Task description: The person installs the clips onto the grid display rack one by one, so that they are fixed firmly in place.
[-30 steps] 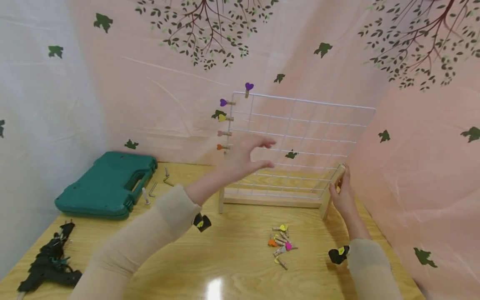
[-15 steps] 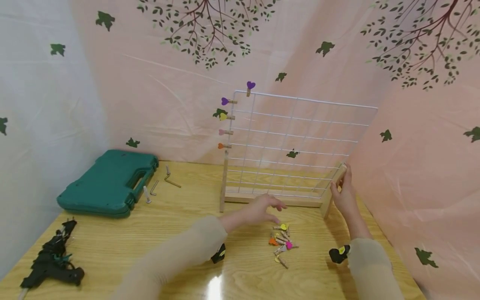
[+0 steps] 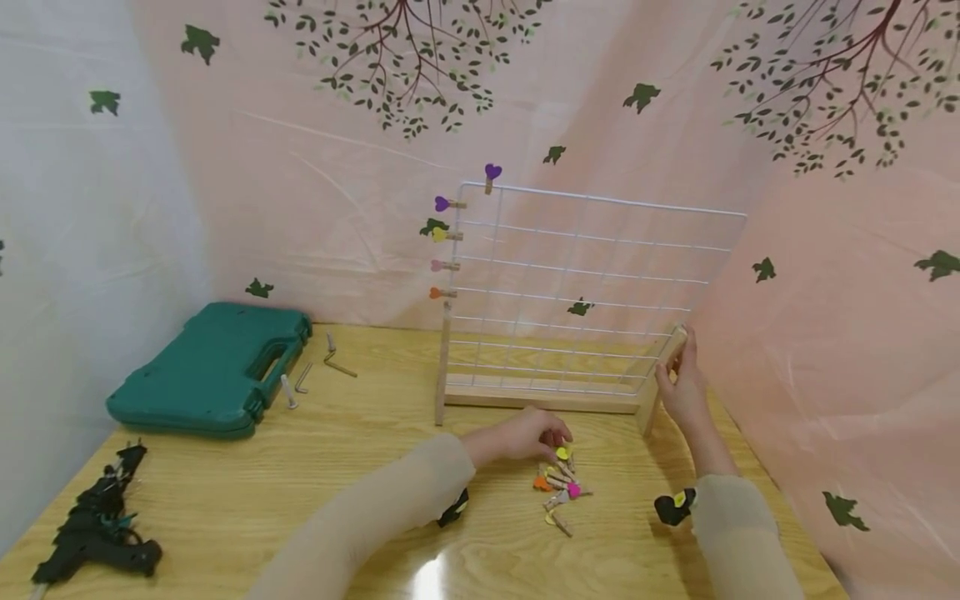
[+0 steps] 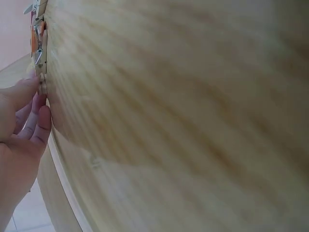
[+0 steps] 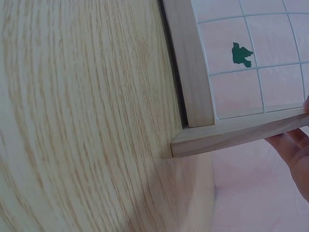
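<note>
My left hand (image 3: 525, 435) is at a small pile of heart-topped mini clothespins (image 3: 573, 490) on the table. Thumb and fingertips pinch the yellow-heart clothespin (image 3: 562, 453) at the pile's far side; the left wrist view shows its wooden end (image 4: 43, 85) between them. With my right hand (image 3: 681, 392) I hold the right wooden side post (image 3: 647, 412) of a stand bearing a white wire grid (image 3: 600, 198). In the right wrist view the fingers (image 5: 289, 145) lie against that post. Clipped along the grid's left edge and top are several clothespins, including a purple-heart one (image 3: 492, 172).
At the left lies a green plastic case (image 3: 202, 375), with bolts and hex keys (image 3: 303, 378) beside it. A black glue gun (image 3: 97, 533) with its cord lies at the front left. A printed cloth (image 3: 337, 208) hangs behind the table.
My left hand has come down from in front of the grid to the pile, and its fingers have closed on the yellow-heart clothespin. The right hand stays on the post.
</note>
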Demonstrator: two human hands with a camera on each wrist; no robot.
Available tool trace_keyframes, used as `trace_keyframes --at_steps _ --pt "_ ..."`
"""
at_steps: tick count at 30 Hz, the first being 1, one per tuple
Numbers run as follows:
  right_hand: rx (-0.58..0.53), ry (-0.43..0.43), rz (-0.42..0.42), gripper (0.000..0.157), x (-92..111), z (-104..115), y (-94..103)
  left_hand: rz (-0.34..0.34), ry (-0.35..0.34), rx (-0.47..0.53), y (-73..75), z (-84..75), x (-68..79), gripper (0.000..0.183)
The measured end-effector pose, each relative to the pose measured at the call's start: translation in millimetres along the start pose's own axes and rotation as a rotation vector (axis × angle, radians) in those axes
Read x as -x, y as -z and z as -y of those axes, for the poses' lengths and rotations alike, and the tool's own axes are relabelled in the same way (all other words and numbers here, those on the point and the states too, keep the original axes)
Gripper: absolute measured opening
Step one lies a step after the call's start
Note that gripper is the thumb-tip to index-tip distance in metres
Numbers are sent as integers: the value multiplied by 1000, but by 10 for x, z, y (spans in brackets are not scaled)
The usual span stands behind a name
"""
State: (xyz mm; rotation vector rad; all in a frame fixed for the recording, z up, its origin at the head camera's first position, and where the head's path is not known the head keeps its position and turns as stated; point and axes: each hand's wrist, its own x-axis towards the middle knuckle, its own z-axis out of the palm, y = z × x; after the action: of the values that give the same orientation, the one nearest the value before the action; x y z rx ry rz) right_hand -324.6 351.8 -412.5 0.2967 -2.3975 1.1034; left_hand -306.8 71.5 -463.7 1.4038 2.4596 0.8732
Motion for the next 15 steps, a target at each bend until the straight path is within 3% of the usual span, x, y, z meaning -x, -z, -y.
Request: trace_keyframes --at_steps 7,10,15 --pt "-17 -4 10 75 -23 19 -9 -1 11 -2 6 24 10 28" --pt "-22 -13 17 75 -15 19 -4 -1 28 44 21 32 22 27" --pt "-22 -18 16 75 0 24 -6 -45 33 107 153 -32 80 21"
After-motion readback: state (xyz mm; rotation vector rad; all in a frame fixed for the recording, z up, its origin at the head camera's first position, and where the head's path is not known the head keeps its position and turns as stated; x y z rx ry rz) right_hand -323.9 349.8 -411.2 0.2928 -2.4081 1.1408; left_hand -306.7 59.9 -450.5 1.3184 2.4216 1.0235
